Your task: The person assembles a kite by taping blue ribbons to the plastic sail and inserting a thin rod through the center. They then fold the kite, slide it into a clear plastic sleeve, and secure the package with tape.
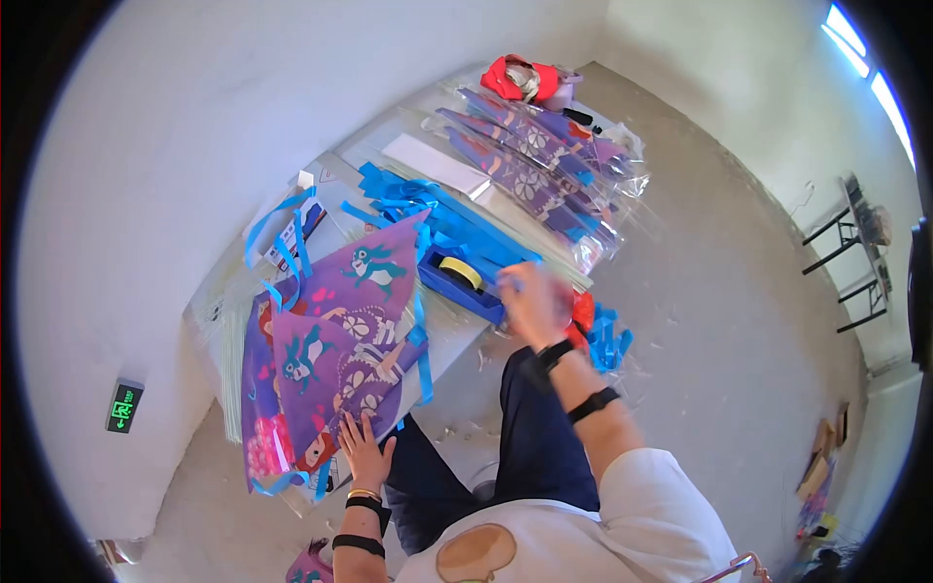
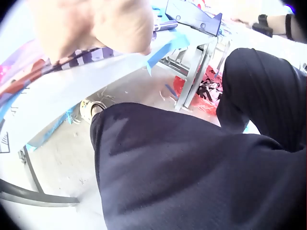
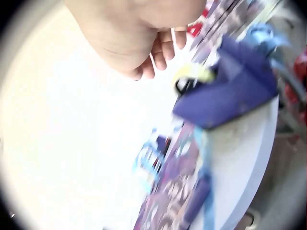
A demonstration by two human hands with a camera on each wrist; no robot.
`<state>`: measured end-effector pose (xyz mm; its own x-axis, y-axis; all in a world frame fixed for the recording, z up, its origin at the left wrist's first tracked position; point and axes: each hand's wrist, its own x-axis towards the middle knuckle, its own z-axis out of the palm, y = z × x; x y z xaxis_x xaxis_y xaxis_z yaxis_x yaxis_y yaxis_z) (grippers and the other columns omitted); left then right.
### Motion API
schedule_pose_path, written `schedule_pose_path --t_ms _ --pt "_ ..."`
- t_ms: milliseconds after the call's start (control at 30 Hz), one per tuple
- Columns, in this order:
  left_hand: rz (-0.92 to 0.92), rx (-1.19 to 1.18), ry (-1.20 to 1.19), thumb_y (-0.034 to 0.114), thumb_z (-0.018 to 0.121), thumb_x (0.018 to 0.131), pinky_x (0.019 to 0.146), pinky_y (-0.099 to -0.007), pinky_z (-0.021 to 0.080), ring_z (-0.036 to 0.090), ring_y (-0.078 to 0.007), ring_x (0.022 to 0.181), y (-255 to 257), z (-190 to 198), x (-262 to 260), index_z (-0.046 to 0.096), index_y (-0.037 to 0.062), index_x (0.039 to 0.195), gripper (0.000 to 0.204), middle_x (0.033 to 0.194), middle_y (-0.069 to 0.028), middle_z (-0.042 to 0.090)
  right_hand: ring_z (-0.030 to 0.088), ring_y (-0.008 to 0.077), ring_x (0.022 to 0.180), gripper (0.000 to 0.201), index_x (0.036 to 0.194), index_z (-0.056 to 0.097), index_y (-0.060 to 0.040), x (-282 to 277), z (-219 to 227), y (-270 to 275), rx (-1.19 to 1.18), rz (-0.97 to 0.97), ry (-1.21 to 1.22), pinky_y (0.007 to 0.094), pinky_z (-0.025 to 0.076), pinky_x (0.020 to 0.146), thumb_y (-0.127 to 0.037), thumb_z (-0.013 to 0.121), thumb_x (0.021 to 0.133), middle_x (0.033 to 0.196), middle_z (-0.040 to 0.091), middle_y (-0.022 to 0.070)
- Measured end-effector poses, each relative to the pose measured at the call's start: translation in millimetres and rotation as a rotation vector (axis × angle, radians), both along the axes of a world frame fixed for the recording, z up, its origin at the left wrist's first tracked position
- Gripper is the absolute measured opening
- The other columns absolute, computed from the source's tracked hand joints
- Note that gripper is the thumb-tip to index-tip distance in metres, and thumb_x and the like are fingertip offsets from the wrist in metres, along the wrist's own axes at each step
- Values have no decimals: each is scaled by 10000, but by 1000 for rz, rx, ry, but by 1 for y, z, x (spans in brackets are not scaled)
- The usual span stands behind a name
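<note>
Purple printed sheets (image 1: 340, 340) with cartoon figures and blue ribbons lie on the near left of the table. The left hand (image 1: 364, 454) rests on their lower edge, its fingers spread; the left wrist view shows that hand (image 2: 96, 26) over the table edge. Right of the sheets stands a blue tape dispenser (image 1: 465, 291) with a yellow roll (image 1: 461, 272). At the dispenser's right end is the right hand (image 1: 533, 303), blurred, its fingers bent. In the right wrist view the right hand (image 3: 144, 36) is beside the dispenser (image 3: 230, 88); whether it holds anything cannot be told.
Blue ribbons (image 1: 408, 199) lie behind the dispenser. Clear-wrapped purple packages (image 1: 544, 165) and a red item (image 1: 520, 80) lie on the far part of the table. A red bag (image 2: 204, 91) with dark pieces is below the table. Folded tables (image 1: 855, 233) stand far right.
</note>
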<state>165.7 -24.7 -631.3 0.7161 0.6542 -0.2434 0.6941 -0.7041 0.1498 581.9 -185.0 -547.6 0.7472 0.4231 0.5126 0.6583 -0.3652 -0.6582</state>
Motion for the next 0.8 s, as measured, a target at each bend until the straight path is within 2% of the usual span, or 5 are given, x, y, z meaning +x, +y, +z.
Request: schedule_pose_path --t_ms 167,467,667,733,800 --pt "32 -41 5 551 607 930 1201 -599 196 203 -500 1477 11 8 8 325 74 1558 837 1611 -278 212 608 362 1014 154 972 718 -84 118 -100 -109 -498 -553 10 485 509 847 -166 688 845 1015 671 157" --pt "73 -52 -32 531 671 891 1174 -605 249 276 -525 1425 15 7 17 436 73 1455 763 1563 -297 286 628 350 951 106 888 719 -88 144 -100 -123 -604 -453 20 496 521 810 -167 657 857 951 693 117" --pt "53 12 -27 540 681 876 1146 -667 241 257 -526 1447 12 5 9 414 179 1511 778 1592 -233 303 614 138 836 86 1008 685 -84 231 -156 -175 279 31 541 320 515 753 -144 633 975 927 667 30" --pt "89 40 69 567 646 893 1148 -698 211 211 -520 1481 6 19 9 390 235 1538 770 1638 -162 271 604 99 957 190 1068 698 -72 204 -75 -196 198 -73 550 248 486 815 -235 619 1010 1038 670 9" --pt "119 -7 118 588 608 915 1148 -716 196 166 -517 1502 6 20 5 326 293 1577 779 1684 -108 189 606 84 1004 289 1212 668 -52 200 -50 -217 608 -35 797 240 477 862 -270 611 1031 1106 671 17"
